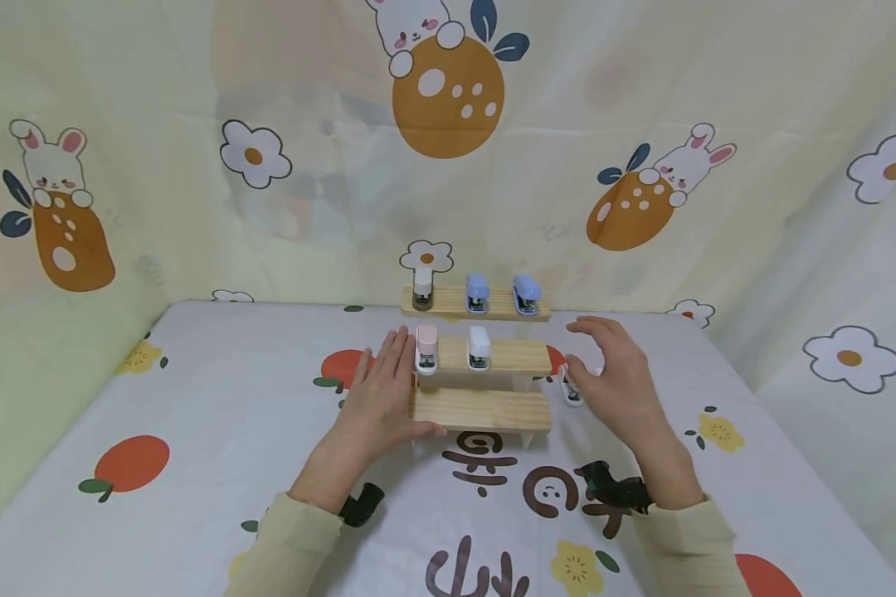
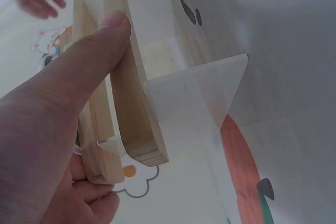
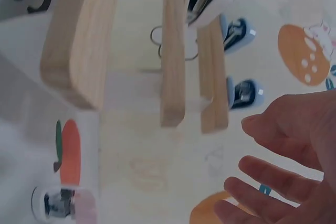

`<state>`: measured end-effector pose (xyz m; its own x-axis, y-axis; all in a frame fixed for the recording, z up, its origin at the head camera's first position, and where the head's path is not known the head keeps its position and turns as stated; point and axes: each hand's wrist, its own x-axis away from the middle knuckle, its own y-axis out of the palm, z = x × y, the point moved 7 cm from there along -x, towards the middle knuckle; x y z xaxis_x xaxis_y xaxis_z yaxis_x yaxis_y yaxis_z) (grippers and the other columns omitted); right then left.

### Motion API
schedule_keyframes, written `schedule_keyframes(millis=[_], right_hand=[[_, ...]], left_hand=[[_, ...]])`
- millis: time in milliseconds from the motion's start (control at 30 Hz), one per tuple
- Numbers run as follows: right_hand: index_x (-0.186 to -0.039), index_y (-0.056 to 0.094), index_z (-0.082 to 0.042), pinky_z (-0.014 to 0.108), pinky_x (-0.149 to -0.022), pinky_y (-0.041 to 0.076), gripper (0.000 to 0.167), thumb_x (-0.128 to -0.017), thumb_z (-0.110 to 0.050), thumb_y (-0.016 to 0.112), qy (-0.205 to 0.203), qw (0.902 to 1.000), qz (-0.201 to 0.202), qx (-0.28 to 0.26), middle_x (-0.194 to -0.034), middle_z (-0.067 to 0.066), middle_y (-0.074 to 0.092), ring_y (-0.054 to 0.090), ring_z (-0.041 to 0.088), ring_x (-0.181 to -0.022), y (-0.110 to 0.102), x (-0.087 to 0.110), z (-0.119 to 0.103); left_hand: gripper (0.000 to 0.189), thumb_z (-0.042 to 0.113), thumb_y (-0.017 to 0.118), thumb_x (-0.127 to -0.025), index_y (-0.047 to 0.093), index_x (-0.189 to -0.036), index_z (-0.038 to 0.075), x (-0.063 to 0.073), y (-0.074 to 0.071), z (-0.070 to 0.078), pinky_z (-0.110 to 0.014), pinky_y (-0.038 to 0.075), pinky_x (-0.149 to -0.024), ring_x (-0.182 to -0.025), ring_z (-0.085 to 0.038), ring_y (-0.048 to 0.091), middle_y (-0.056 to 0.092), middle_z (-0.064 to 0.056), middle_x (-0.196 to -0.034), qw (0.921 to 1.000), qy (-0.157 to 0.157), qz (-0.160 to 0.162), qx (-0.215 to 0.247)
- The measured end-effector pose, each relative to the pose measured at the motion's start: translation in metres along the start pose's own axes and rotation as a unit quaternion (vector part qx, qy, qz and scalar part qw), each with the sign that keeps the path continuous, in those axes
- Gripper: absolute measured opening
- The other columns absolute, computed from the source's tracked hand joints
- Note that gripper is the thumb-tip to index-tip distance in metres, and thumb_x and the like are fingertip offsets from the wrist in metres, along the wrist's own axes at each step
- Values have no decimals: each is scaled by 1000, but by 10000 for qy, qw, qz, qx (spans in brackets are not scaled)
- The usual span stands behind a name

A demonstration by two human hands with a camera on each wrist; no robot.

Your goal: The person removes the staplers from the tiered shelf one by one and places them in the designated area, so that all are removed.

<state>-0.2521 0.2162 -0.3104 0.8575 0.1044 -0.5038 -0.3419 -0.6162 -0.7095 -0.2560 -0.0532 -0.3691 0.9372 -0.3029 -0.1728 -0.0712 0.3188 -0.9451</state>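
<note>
A three-step wooden rack [image 1: 481, 410] on clear supports stands in the middle. My left hand [image 1: 379, 394] holds its left end, the thumb [image 2: 97, 51] against the front of the lowest plank. Fingers bend at the middle plank's end in the left wrist view. My right hand [image 1: 620, 377], empty with thumb and fingers spread, hovers right of the rack. Beside it a mini stapler [image 1: 571, 390] is on the table, partly hidden; it looks pink and white in the right wrist view. The middle step bears a pink stapler [image 1: 426, 348] and a white stapler [image 1: 479, 347].
On the top step stand a white-and-grey stapler [image 1: 422, 288], a blue stapler [image 1: 477, 293] and another blue stapler [image 1: 526, 294]. A printed cloth [image 1: 216, 464] covers the table, and a patterned curtain [image 1: 328, 224] hangs behind. Black straps [image 1: 614, 487] sit at my wrists.
</note>
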Motion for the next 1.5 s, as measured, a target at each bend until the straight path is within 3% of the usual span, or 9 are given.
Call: schedule_keyframes(millis=[267,400,733,933,1233,1500], right_hand=[[-121,63,1,57,-103,47,35,-86,2,69,-526,9983,59,-260,-130,18,59,54,36,-124,11,-3,-31],[-121,63,0,54,-104,48,35,-87,-1,70,-551,9976,7,-421,-130,16,59,54,33,-124,20,-2,-39],[-118,64,2,52,-99,50,34,-85,-3,74,-1048,9926,107,-612,-126,22,60,57,36,-120,34,0,-52],[-119,63,3,51,-100,50,36,-86,-3,74,-1055,9919,118,-698,-127,20,59,56,35,-122,42,-2,-56],[-141,48,-9,48,-103,50,57,-90,-13,72,-758,9929,-852,-346,-142,15,45,53,33,-125,76,-2,-68],[-146,46,-15,48,-102,52,62,-90,-14,73,-623,9935,-953,-73,-145,15,42,55,34,-123,81,-2,-65]], left_hand=[[134,61,86,-63,14,-158,0,0,1,-1,-53,13,-125,-155,-29,11,12,-15,-167,10000,1,26,11],[133,62,85,-63,15,-157,0,0,3,-1,-53,13,-125,-155,-29,11,12,-14,-167,10000,16,5,-10],[134,62,85,-63,14,-158,1,0,5,-1,-53,12,-125,-156,-28,10,11,-14,-167,10000,2,-55,21],[133,63,85,-64,14,-158,0,1,3,-3,-53,13,-125,-156,-28,10,11,-14,-167,10000,-20,-85,-43],[132,62,85,-65,14,-158,0,1,1,-4,-54,13,-125,-156,-29,10,11,-15,-167,10000,5,-66,13],[132,61,85,-65,13,-158,0,-1,2,-3,-54,12,-125,-156,-29,9,10,-14,-167,10000,29,-39,64]])
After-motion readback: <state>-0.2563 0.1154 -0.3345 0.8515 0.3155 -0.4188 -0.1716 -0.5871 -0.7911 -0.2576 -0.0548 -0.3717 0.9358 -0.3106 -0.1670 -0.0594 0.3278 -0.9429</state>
